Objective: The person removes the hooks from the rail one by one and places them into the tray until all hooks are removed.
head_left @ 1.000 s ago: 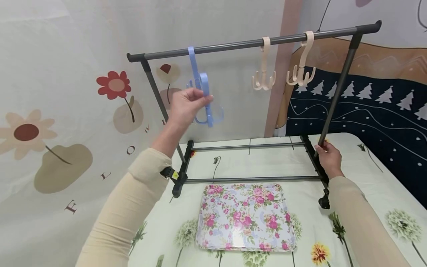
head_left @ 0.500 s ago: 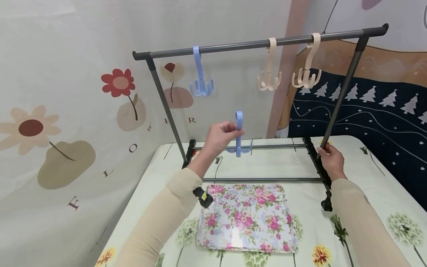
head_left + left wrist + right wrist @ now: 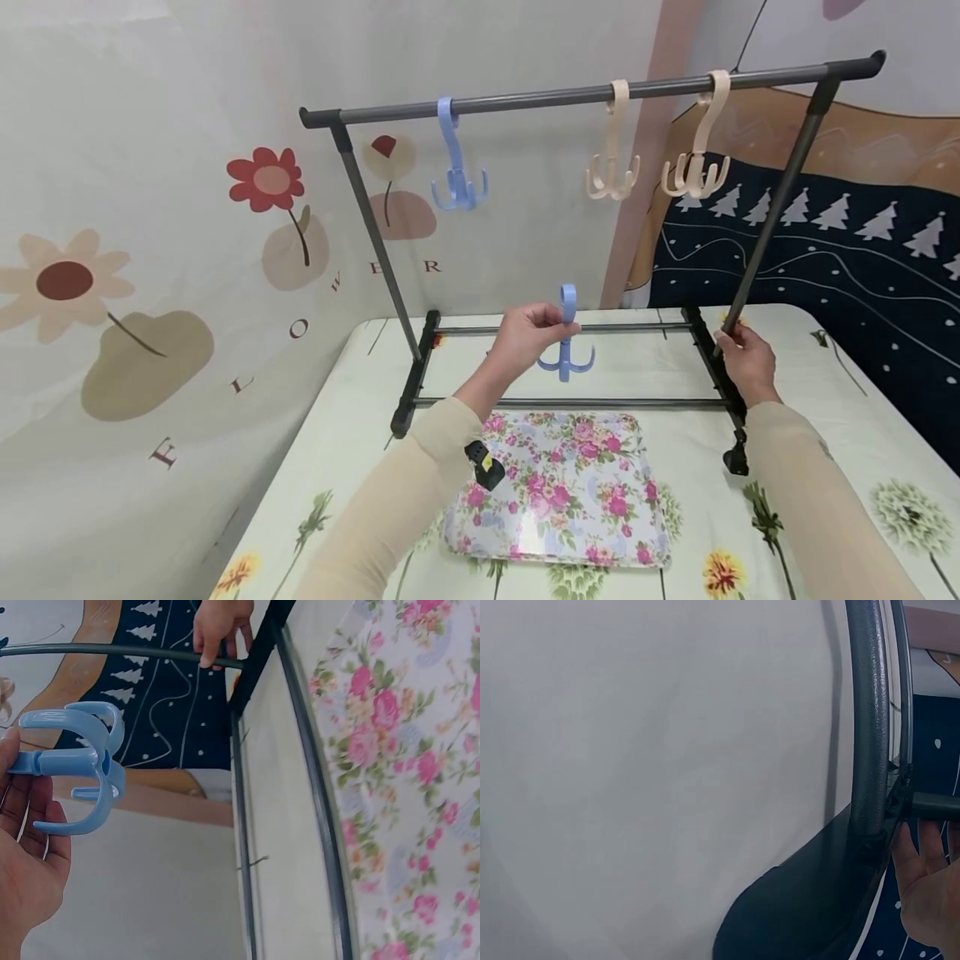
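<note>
My left hand (image 3: 525,337) pinches a blue multi-prong hook (image 3: 566,367) by its stem, in front of the rack and above its base. In the left wrist view the prongs of this blue hook (image 3: 90,765) point back toward the palm. Low on the right side, my right hand (image 3: 748,358) holds the grey upright (image 3: 772,192) of the rack near its foot. Another blue hook (image 3: 455,167) hangs from the left part of the top bar (image 3: 532,102). Two cream hooks (image 3: 613,146) hang farther right on that bar.
A flowered tray (image 3: 555,492) lies on the bed-like surface in front of the rack's lower bars (image 3: 577,403). A patterned curtain (image 3: 187,208) stands behind and to the left. At the right is a dark blue panel with white trees (image 3: 825,258).
My left hand has moved down and right, carrying the blue hook away from the other blue hook hanging on the top bar. The right hand stays on the upright.
</note>
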`<state>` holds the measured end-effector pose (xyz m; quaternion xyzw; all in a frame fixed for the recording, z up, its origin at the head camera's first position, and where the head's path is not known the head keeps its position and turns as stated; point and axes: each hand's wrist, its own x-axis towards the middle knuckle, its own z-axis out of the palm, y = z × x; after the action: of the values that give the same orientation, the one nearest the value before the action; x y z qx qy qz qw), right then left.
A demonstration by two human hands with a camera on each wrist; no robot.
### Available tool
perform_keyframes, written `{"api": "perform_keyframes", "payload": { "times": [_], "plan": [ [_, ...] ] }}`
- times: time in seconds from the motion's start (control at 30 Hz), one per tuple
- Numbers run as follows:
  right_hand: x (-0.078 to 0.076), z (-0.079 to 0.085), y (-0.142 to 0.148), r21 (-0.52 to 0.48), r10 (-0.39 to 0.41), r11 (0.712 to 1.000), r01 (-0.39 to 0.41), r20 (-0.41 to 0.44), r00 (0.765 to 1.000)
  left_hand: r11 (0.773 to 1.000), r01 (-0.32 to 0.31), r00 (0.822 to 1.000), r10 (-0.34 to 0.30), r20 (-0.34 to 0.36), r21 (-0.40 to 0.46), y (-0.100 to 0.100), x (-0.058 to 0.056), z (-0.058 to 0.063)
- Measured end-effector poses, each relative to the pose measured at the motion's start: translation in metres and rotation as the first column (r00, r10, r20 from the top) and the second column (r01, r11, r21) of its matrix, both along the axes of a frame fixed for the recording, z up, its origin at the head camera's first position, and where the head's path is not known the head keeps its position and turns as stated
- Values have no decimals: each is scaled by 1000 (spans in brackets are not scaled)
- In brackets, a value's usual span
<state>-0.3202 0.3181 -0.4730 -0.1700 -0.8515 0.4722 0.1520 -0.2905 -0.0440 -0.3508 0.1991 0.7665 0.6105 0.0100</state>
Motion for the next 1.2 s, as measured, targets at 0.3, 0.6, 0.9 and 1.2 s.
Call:
{"api": "perform_keyframes", "payload": {
  "times": [0.3,0.6,0.9,1.2],
  "plan": [
    [0,-1,0,16,-10,1000,10,16,1000,1000,-6,998,6,70,-11,10,9,-24],
    [0,-3,2,26,2,1000,-2,10,1000,1000,4,988,0,156,-28,18,18,-43],
    [3,-5,-1,28,-3,1000,3,2,1000,999,23,979,-14,202,-40,25,28,-65],
    [1,-7,0,25,-18,1000,18,-8,1000,995,80,971,-64,231,-63,33,34,-83]
  ]
}}
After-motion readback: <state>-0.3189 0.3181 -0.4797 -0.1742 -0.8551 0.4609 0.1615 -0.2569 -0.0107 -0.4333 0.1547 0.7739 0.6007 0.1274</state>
